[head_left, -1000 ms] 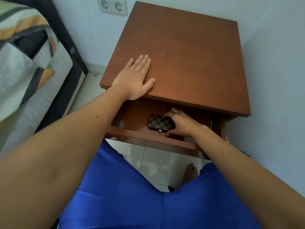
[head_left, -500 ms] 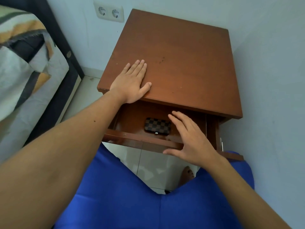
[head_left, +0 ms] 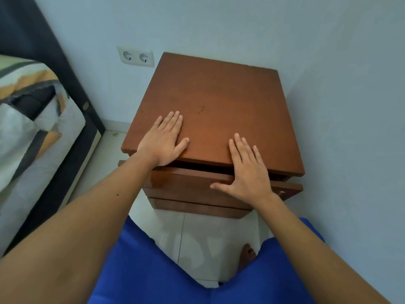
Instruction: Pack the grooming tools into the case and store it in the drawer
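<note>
The brown wooden nightstand stands against the wall. Its top drawer is pushed almost fully in, with only a narrow dark gap left under the tabletop. The checkered case is hidden inside. My left hand lies flat, fingers apart, on the tabletop near its front left corner. My right hand is spread flat across the front edge of the top, with its palm and thumb against the drawer front. Neither hand holds anything.
A bed with a patterned cover and dark frame stands close on the left. A double wall socket sits behind the nightstand. The wall runs close along the right. My blue-clad knees and a bare foot are on the white tiled floor below.
My right hand let go of the checkered case inside the drawer, came out, and pushed the drawer nearly closed. The case is now out of sight. My left hand stayed on the tabletop.
</note>
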The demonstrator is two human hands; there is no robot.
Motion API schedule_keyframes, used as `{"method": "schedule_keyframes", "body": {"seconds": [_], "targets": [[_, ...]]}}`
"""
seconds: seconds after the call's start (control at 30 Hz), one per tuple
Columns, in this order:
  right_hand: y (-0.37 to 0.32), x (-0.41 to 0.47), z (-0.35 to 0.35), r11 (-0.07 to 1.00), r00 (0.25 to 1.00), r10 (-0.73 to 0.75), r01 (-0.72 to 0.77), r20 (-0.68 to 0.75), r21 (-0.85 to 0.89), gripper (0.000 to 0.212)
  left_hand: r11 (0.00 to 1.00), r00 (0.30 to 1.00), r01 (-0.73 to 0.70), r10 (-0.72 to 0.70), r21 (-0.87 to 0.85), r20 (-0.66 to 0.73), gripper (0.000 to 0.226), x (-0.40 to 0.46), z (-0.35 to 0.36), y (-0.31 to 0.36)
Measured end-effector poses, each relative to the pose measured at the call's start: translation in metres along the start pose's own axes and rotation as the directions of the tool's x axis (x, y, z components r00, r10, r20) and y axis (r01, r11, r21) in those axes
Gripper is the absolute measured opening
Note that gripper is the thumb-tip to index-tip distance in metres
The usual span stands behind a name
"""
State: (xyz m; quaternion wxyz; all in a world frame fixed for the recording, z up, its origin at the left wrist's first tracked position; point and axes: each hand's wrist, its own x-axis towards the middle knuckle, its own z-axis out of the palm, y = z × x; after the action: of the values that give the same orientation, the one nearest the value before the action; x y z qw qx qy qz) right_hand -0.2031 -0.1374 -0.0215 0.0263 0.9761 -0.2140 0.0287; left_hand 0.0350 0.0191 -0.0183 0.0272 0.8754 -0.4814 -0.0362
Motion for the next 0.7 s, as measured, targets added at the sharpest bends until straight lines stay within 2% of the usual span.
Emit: {"method": "schedule_keyframes", "body": {"seconds": [0.13,0.27,0.57,0.7], "targets": [[0.000,0.005,0.011,1.000,0.991,0.023,-0.025,-0.135,-0.011,0.108,1.000,1.000,0.001,-0.001,0.006,0.005,0.080,0.000,0.000,0.001],[0.002,0.006,0.018,1.000,0.972,0.026,-0.023,-0.232,0.019,0.100,1.000,1.000,0.004,-0.004,0.008,-0.012,0.081,0.001,0.004,0.000],[0.007,0.005,0.021,0.999,0.980,0.032,-0.031,-0.199,0.011,0.100,1.000,1.000,0.015,-0.015,-0.008,-0.009,0.087,-0.002,0.006,0.003],[0.002,0.008,0.008,0.985,0.974,0.094,-0.061,-0.208,0.163,0.083,1.000,1.000,0.019,-0.019,-0.010,-0.003,0.087,-0.001,0.006,0.003]]}}
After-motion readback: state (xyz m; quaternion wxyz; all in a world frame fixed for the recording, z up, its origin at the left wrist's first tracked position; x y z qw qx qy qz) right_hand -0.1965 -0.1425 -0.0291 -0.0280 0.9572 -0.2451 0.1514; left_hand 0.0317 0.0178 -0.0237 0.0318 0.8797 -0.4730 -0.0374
